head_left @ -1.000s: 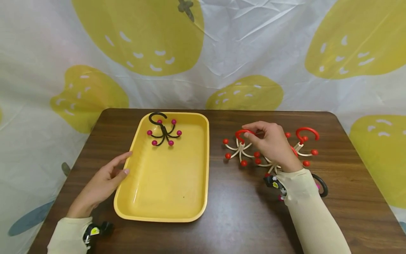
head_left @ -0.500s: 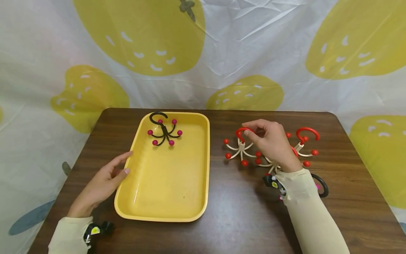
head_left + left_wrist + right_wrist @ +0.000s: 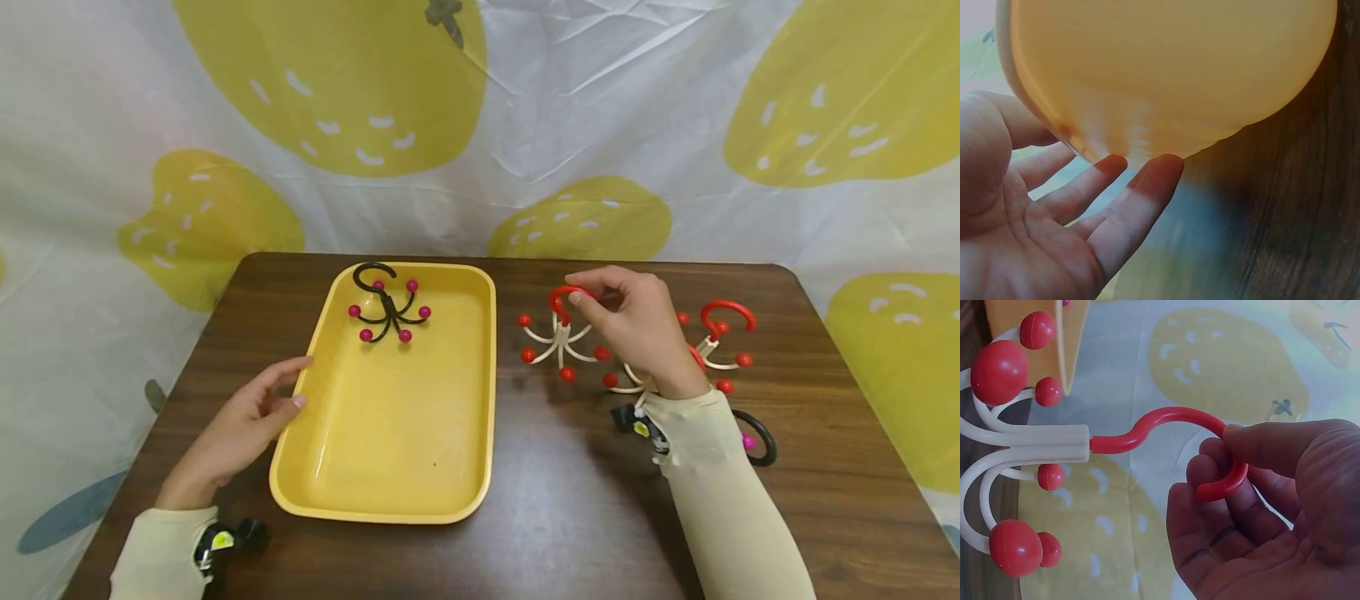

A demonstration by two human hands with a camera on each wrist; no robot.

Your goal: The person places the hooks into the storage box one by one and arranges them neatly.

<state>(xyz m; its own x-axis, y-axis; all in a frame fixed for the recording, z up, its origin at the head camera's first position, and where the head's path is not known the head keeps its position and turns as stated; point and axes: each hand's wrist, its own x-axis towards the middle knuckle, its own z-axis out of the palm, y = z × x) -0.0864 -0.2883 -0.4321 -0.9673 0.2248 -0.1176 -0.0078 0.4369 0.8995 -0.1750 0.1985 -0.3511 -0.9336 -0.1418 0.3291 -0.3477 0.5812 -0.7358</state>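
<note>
My right hand (image 3: 637, 321) pinches the red hook of a claw hanger (image 3: 561, 333) between thumb and fingers. In the right wrist view this claw hanger (image 3: 1060, 444) hangs by its curved red hook, its white curved arms ending in red balls. My left hand (image 3: 240, 433) rests with extended fingers against the left side of a yellow tray (image 3: 491, 400); in the left wrist view its fingertips (image 3: 1166, 169) are right at the tray's wall (image 3: 1166, 75). A black claw hanger (image 3: 388, 312) with magenta balls lies inside the tray, its hook over the far left rim.
Another red-and-white claw hanger (image 3: 708, 346) lies right of my right hand, and one more white-armed hanger (image 3: 633, 383) is partly hidden beneath that hand. A black hook (image 3: 765, 437) shows beside my right sleeve. A lemon-patterned cloth (image 3: 570, 125) hangs behind the brown table (image 3: 555, 517).
My right hand has risen slightly and shifted a little left, carrying the red-and-white claw hanger up with it. My left hand and the tray stay where they were.
</note>
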